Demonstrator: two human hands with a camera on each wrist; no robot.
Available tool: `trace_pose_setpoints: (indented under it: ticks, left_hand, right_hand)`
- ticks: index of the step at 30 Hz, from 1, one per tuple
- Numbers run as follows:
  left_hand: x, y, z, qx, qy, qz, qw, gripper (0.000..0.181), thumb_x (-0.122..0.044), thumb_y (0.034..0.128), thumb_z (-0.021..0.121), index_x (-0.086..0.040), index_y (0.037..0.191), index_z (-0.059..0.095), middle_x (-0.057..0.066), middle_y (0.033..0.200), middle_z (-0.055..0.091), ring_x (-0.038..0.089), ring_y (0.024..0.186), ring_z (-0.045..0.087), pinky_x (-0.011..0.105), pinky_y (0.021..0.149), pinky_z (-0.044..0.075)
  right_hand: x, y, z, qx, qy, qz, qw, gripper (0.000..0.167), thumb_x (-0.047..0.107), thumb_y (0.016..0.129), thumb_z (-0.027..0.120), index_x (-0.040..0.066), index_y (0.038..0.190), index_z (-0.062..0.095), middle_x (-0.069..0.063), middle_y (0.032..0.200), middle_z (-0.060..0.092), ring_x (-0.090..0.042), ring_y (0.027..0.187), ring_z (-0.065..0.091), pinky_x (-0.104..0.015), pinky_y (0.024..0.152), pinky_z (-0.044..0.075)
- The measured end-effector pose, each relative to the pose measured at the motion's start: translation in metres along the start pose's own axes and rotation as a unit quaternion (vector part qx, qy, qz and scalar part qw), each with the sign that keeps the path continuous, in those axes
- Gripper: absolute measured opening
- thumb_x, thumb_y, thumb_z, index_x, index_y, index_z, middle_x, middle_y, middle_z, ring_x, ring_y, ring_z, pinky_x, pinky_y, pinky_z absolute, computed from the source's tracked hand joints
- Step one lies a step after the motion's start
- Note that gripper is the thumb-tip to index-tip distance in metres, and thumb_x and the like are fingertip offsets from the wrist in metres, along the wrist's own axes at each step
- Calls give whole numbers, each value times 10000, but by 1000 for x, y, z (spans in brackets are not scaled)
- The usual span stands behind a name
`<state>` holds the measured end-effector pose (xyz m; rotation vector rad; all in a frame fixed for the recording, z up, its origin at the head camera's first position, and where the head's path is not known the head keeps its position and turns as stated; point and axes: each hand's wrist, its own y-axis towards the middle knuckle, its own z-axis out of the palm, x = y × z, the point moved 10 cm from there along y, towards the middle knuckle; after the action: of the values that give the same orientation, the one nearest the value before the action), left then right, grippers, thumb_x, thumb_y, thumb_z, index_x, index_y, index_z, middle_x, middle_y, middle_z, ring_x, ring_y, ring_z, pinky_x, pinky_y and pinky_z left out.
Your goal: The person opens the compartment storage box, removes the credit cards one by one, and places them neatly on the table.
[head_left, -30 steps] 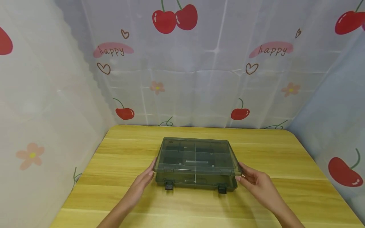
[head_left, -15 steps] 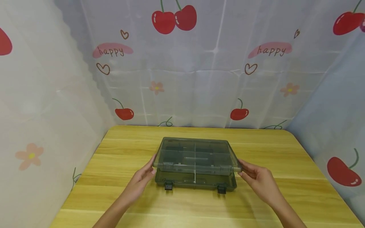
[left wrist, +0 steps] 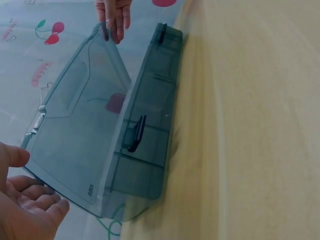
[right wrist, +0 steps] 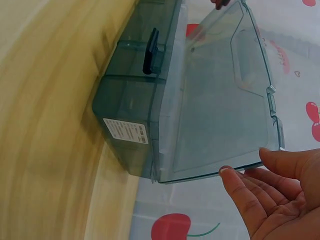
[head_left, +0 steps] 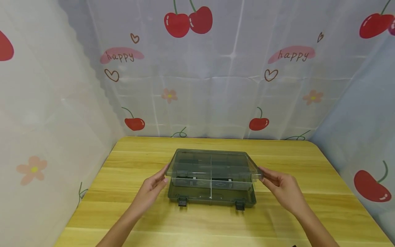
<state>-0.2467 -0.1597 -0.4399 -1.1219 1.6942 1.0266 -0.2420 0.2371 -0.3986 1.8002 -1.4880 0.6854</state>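
Observation:
A translucent dark-green compartment box rests on the table, its hinged lid raised at the front and tilted up. My left hand holds the lid's left front corner; in the left wrist view, the thumb lies at the corner and the fingers lie along the edge. At the opposite corner my right hand pinches the lid's edge between thumb and fingers. Two black latches hang undone on the box's front. A clear divider and a translucent tray-like insert show inside.
The box stands mid-way on a light wood table. A curtain printed with cherries, hearts and flowers hangs behind and on both sides. A white label is on the box's right side. A small dark thing peeks in at the bottom edge.
The lid's front edge has risen away from the base, widening the gap and showing more of the inside. Both hands have moved up with it; the base has stayed in place.

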Motion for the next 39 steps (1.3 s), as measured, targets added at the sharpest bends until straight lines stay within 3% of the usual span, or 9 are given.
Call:
trace_pose_setpoints:
  ticks: [7,14,19,24,30,39]
  left_hand:
    - [-7,12,-7,-45,-5,99,9999,506,-222,1092,489,-101,1569,375,78,1621,333,320,1443,383,420,1107,408]
    - [-16,26,-16,-203,167,245,9994,480,-165,1080,513,-87,1545,422,64,1596,388,285,1409,440,410,1074,450]
    - [-19,36,-22,-255,265,187,9991,479,-220,1081,518,-95,1537,437,37,1580,418,287,1385,476,410,1070,462]
    - [-20,43,-27,-324,416,163,9985,478,-272,1077,530,-119,1525,466,20,1549,457,273,1360,507,442,1072,461]
    - [-18,51,-31,-402,527,115,9977,505,-302,1063,556,-82,1510,474,91,1522,479,278,1310,558,454,1053,479]
    - [-22,67,-38,-444,615,297,9967,483,-267,1056,574,-68,1489,499,99,1485,524,284,1271,594,461,1045,490]
  right_hand:
    - [1,9,-8,-23,-103,-73,9999,372,58,987,657,30,1357,647,-198,1244,689,-184,985,739,-245,762,607]
    - [4,19,-15,-146,-296,-213,9992,345,82,998,650,60,1341,669,-161,1203,718,-234,1000,736,-190,748,587]
    - [6,26,-19,-156,-227,-239,9993,335,119,1011,639,65,1340,671,-129,1142,744,-86,967,729,-216,763,595]
    - [9,33,-22,-297,-127,-409,9986,329,172,1013,645,64,1320,687,-105,1091,761,30,932,696,-137,768,553]
    - [5,42,-25,-424,85,-452,9980,347,204,1008,655,40,1313,687,-129,1061,763,44,898,696,-87,773,525]
    - [0,60,-30,-513,156,-250,9983,467,302,995,672,-6,1346,645,-142,1038,766,-51,886,730,-103,760,541]
